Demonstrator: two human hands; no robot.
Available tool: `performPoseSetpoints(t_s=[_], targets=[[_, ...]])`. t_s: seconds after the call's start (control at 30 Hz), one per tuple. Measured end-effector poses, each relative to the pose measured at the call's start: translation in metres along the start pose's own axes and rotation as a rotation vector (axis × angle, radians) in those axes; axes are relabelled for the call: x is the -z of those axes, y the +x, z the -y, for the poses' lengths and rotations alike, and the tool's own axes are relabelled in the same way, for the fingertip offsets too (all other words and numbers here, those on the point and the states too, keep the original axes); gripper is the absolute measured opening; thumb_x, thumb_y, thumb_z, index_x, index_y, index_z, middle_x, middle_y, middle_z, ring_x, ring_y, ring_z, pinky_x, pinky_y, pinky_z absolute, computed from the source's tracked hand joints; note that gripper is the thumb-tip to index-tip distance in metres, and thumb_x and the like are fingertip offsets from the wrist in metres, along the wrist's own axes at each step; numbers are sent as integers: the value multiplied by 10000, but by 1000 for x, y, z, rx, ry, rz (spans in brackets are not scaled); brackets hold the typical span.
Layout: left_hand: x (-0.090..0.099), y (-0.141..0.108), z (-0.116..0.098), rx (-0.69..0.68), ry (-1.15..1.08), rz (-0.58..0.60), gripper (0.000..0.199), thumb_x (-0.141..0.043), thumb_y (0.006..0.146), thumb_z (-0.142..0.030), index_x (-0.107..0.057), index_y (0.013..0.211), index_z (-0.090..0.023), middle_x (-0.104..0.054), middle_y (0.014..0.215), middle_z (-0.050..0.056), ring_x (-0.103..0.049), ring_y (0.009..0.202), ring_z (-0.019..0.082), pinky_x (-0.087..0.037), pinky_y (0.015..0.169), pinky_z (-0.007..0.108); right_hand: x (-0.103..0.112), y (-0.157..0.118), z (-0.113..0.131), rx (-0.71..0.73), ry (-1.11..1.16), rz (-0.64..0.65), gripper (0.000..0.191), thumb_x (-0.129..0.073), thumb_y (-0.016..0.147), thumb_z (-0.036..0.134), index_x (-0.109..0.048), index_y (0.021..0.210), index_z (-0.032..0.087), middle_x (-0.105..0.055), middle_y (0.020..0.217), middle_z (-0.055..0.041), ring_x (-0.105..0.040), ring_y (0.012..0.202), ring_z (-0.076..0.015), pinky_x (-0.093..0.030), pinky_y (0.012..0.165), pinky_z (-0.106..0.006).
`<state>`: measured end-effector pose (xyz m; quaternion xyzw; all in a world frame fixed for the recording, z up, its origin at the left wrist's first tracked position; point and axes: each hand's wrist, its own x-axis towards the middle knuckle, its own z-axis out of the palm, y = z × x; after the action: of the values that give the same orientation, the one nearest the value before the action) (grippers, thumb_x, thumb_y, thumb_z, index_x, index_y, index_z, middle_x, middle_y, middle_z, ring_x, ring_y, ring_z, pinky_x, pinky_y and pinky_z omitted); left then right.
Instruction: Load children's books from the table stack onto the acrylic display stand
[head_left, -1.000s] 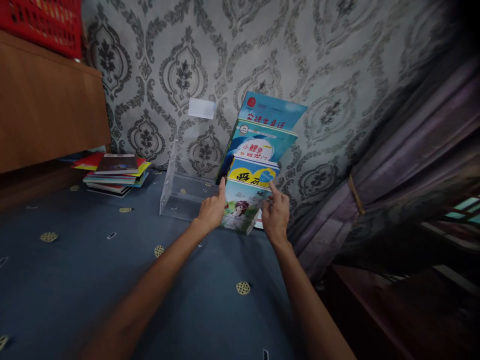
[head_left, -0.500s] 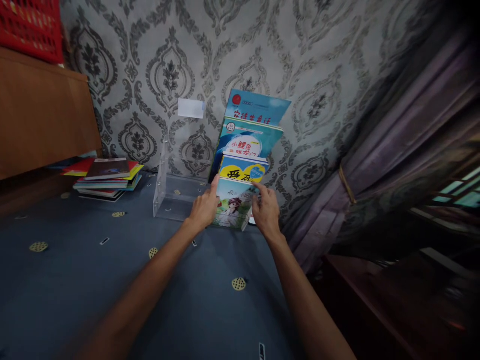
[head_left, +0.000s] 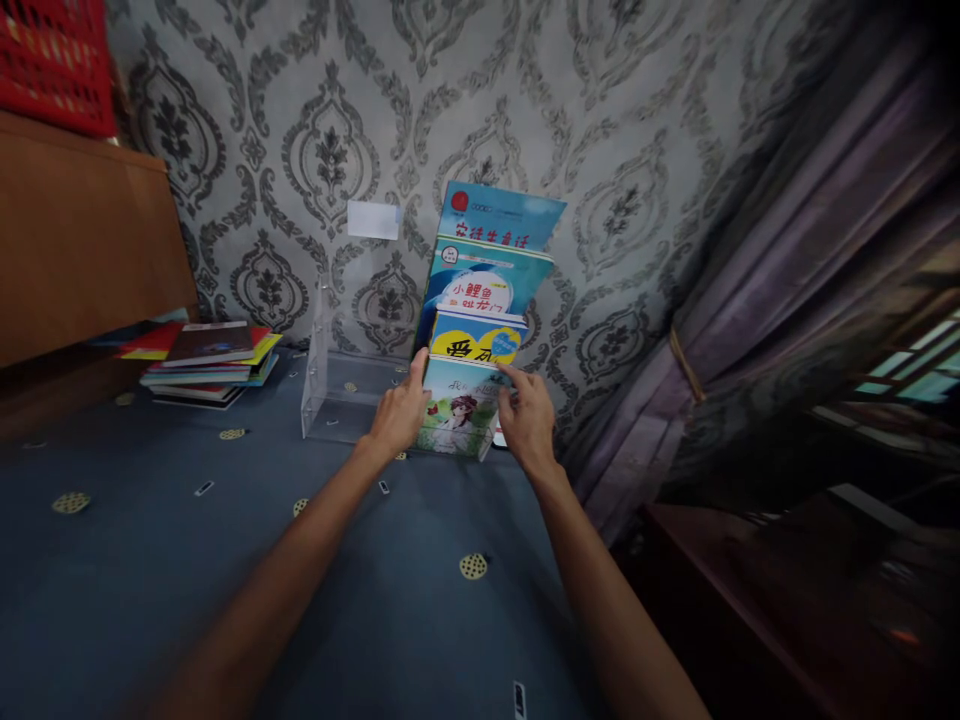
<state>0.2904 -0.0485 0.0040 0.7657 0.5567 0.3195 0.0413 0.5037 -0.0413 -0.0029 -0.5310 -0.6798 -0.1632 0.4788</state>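
Note:
Several books stand in steps, one behind another, against the wall. In front is a light green book (head_left: 459, 410) with a figure on its cover. Behind it rise a yellow and blue book (head_left: 476, 338), a teal book (head_left: 487, 280) and a blue book (head_left: 506, 213). My left hand (head_left: 399, 412) touches the front book's left edge, fingertip up. My right hand (head_left: 527, 412) is at its upper right corner, index finger on the top edge, fingers bent. A clear acrylic rack (head_left: 341, 395) extends left of the books; its part behind them is hidden.
A stack of books (head_left: 210, 362) lies on the blue patterned cloth (head_left: 360, 600) at left, beside a wooden cabinet (head_left: 82, 240) with a red basket (head_left: 52, 65) on top. A purple curtain (head_left: 750, 330) hangs at right.
The view has shifted slightly, so the scene sits a little further left. Both hands remain at the front book's edges, with little visible change.

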Motion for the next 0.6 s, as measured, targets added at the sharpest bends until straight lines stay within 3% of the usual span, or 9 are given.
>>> performPoseSetpoints(t_s=[0.1, 0.23, 0.6], targets=[[3, 1, 1, 28, 27, 28, 642, -436, 1000, -279, -135, 1549, -135, -747, 1068, 161, -725, 983, 302, -516, 844, 372, 1, 1, 1, -8, 5, 1, 397, -455, 899, 221, -664, 1236, 199, -608, 1031, -109, -588, 843, -240, -514, 760, -373], [6, 2, 2, 21, 45, 54, 443, -430, 1008, -294, -337, 1416, -147, -744, 1060, 161, -716, 1014, 297, -512, 850, 363, 1, 1, 2, -4, 31, 5, 401, -471, 893, 217, -661, 1246, 194, -614, 1040, -113, -591, 857, -243, -517, 772, -379], [2, 2, 2, -18, 67, 54, 279, -378, 1025, -259, -420, 1285, -167, -707, 1162, 157, -708, 1022, 267, -502, 830, 327, 2, 3, 0, 0, 66, 3, 407, -454, 900, 198, -687, 1234, 188, -628, 1038, -117, -608, 875, -247, -531, 785, -385]])
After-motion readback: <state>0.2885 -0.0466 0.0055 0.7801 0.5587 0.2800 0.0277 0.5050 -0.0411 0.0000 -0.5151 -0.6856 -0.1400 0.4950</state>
